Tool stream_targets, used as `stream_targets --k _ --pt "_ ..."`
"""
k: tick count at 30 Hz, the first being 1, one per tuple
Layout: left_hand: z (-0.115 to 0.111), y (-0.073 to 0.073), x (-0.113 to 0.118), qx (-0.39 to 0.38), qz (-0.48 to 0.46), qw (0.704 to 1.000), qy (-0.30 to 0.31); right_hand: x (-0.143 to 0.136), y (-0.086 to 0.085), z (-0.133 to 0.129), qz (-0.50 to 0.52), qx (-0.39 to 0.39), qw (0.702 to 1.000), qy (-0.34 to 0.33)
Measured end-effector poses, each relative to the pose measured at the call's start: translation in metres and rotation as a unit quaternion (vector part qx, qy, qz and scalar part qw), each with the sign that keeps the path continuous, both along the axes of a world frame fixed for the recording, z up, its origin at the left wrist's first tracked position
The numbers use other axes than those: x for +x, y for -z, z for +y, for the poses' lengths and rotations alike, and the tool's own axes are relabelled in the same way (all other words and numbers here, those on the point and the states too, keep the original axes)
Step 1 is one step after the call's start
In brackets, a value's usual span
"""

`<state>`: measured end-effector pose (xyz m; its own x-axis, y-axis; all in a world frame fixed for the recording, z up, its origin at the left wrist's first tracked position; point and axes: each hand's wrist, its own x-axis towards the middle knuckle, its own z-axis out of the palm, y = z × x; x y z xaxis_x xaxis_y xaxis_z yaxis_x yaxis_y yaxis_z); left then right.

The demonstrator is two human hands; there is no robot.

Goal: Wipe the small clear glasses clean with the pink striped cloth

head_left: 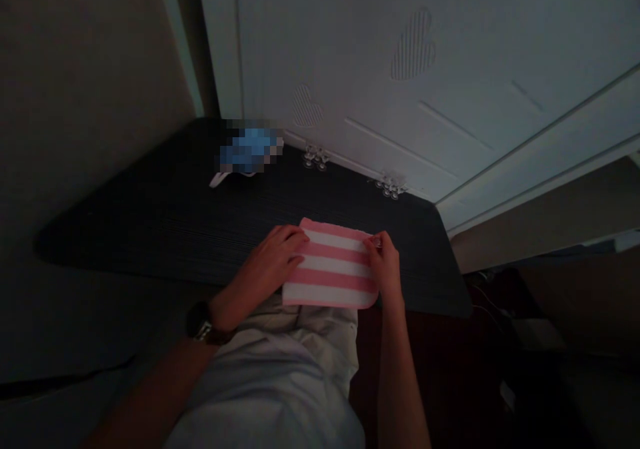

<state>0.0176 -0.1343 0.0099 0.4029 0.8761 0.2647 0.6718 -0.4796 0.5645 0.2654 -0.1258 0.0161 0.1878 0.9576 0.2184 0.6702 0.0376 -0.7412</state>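
A pink-and-white striped cloth is held in front of me over the near edge of the dark table, its lower part hanging towards my lap. My left hand grips its left edge, with fingers lying on the striped face. At the upper right corner, my right hand pinches the cloth between thumb and fingers. A small shiny clear piece shows beside the right fingertips; its kind is too small to tell.
The black table stands against a white panel with embossed hearts. Along its back edge lie two clusters of small clear round pieces. A blurred blue item with a white strap lies at the back left.
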Motion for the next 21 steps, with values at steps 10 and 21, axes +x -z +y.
stream_targets --k 10,21 --pt "0.005 0.002 -0.013 0.017 0.000 1.000 -0.020 -0.035 -0.016 -0.020 0.106 -0.028 0.991 -0.073" --pt "0.001 0.000 -0.017 -0.026 0.060 0.997 -0.031 -0.103 -0.007 -0.027 0.004 -0.074 0.982 -0.176"
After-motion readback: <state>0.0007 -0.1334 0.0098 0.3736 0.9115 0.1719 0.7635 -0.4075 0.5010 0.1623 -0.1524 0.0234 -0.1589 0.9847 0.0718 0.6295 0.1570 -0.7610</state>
